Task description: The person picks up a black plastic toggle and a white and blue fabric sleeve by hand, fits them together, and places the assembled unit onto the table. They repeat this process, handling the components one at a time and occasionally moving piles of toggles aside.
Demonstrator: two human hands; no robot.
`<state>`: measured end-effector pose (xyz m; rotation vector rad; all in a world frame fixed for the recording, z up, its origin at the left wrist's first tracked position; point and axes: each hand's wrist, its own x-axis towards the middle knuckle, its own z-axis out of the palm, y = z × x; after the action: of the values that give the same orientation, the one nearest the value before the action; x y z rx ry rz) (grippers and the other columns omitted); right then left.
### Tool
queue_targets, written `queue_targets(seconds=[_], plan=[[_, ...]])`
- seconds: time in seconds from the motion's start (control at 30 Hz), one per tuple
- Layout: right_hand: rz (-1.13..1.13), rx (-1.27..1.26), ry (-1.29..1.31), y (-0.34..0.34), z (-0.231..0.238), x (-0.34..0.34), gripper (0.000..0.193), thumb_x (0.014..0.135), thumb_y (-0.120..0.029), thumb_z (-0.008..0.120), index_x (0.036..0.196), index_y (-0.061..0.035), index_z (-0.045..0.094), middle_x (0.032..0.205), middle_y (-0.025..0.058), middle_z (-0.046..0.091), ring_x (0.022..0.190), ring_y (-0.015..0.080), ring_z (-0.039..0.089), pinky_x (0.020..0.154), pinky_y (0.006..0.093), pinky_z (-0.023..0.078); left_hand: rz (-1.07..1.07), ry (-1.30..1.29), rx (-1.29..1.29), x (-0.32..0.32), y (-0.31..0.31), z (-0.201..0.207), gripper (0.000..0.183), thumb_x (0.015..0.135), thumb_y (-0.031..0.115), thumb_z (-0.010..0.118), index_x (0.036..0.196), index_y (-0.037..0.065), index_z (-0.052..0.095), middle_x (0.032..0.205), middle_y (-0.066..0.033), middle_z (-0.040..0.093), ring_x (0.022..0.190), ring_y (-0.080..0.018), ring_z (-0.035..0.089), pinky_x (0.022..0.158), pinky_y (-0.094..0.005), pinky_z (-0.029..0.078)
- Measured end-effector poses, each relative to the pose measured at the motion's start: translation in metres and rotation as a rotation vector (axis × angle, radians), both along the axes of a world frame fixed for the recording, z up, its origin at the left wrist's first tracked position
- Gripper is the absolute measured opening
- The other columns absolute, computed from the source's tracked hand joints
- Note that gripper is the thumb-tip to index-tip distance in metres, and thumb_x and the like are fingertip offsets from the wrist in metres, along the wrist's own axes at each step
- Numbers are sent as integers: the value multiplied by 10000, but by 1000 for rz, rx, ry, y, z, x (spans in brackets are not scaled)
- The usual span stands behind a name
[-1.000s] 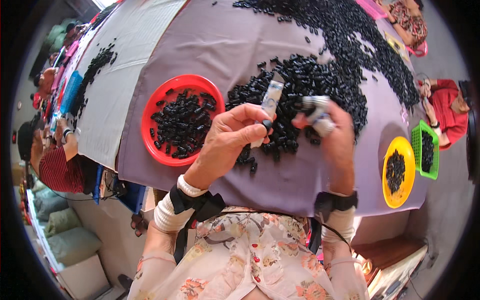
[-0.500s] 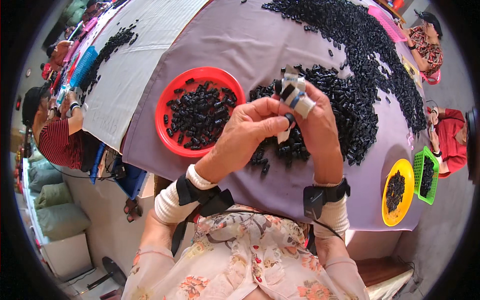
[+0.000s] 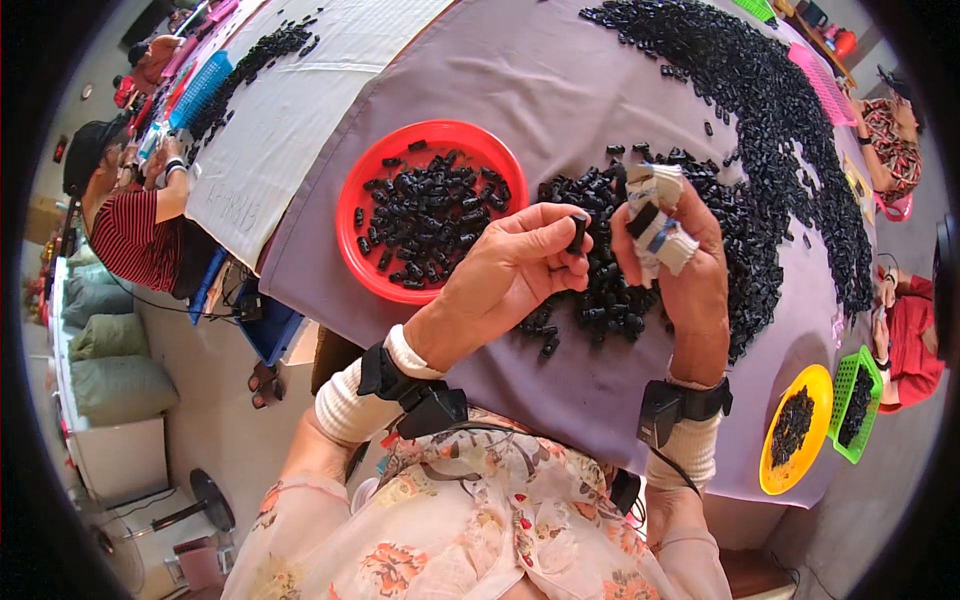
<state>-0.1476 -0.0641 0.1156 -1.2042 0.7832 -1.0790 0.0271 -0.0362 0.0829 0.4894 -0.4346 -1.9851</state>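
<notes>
"Mauve cloth [image 3: 560, 90] spreads across the head view. What lies on it?"

"From centre: a heap of black pieces [image 3: 750, 250] at two o'clock, a red dish [image 3: 348, 215] of more at eleven, a yellow dish [image 3: 790, 482] at four."

"And the hands?"

"Left hand [image 3: 500, 262] pinches one black piece [image 3: 578, 236], towards two o'clock. Right hand [image 3: 703, 262], apart from it (black strap [image 3: 705, 400] at the wrist), is closed around a pale wrapped tool [image 3: 672, 245]."
</notes>
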Motion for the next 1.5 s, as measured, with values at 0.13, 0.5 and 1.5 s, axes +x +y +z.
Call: queue_targets(seconds=[0.13, 0.5, 1.5], plan=[[11, 8, 65, -4, -4, 1, 228, 812, -86, 456, 1023, -45, 531, 614, -12, 501, 452, 43, 419, 404, 167, 308, 37, 6, 4, 4, 1, -1, 191, 890, 136, 484, 1029, 15, 533, 889, -84, 583, 755, -170, 571, 713, -328, 474], [61, 31, 89, 2, -38, 11, 177, 800, -53, 526, 974, -43, 553, 682, -37, 523, 524, 17, 450, 455, 156, 357, 51, 23, 80, 8, -4, -16, 244, 896, 139, 474, 1103, 13, 509, 884, -82, 592, 759, -161, 579, 727, -322, 475], [-54, -3, 339, 10, -47, 1, 273, 644, -103, 736, 811, -46, 528, 683, -51, 509, 630, 23, 428, 560, 182, 386, -23, 22, 153, -8, -2, -24, 162, 877, 103, 504, 1009, 15, 535, 851, -58, 595, 772, -126, 586, 698, -277, 497]])
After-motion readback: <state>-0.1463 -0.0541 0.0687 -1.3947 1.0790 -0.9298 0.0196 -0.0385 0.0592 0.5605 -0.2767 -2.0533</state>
